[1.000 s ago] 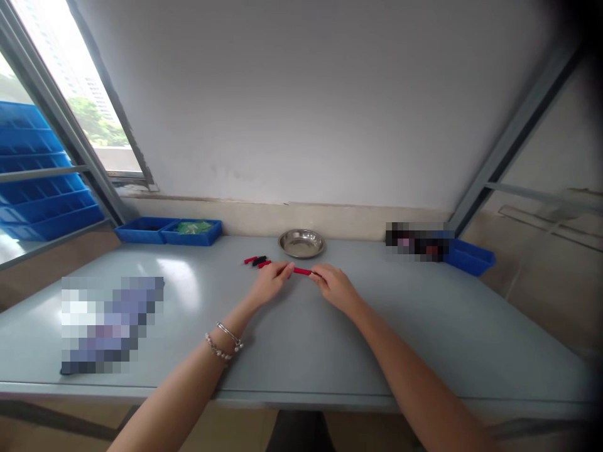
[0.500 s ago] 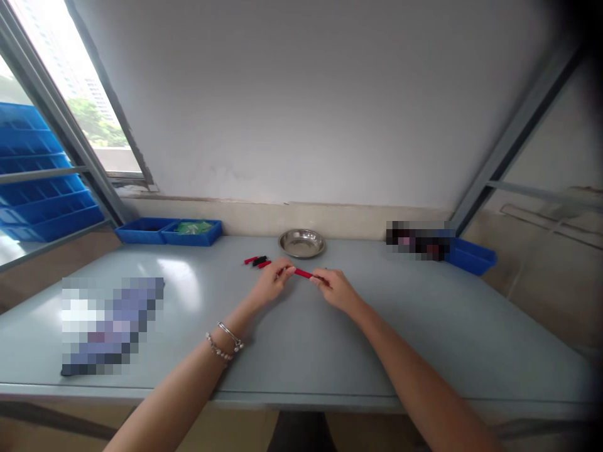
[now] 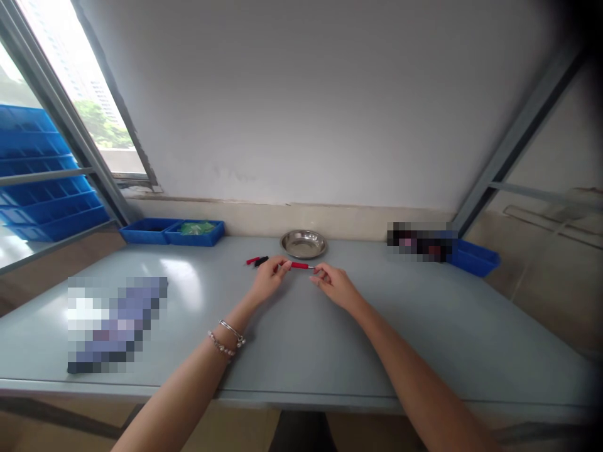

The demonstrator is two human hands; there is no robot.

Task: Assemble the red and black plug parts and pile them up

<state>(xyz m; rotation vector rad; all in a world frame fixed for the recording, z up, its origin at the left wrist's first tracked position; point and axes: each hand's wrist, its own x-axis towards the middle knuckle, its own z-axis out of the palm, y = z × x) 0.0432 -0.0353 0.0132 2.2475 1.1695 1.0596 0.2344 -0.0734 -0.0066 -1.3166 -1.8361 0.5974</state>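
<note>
Above the middle of the table I hold a red pen lying nearly level between my hands. My left hand is closed on its left end. At the other end, a slim silvery tip meets the pinched thumb and index finger of my right hand, whose lower fingers are curled. Just behind my left hand lie a red pen-like piece and a black one, partly covered by that hand. A round steel bowl stands beyond the pen.
Two joined blue bins stand at the back left, one with green plastic bags. A blue bin sits at the back right beside a blurred dark item. Another blurred bluish item lies on the left. Stacked blue trays stand left of the table.
The pen has turned closer to level, and its silvery tip now shows at the right end. My right hand's fingers have loosened and shifted slightly toward that tip.
</note>
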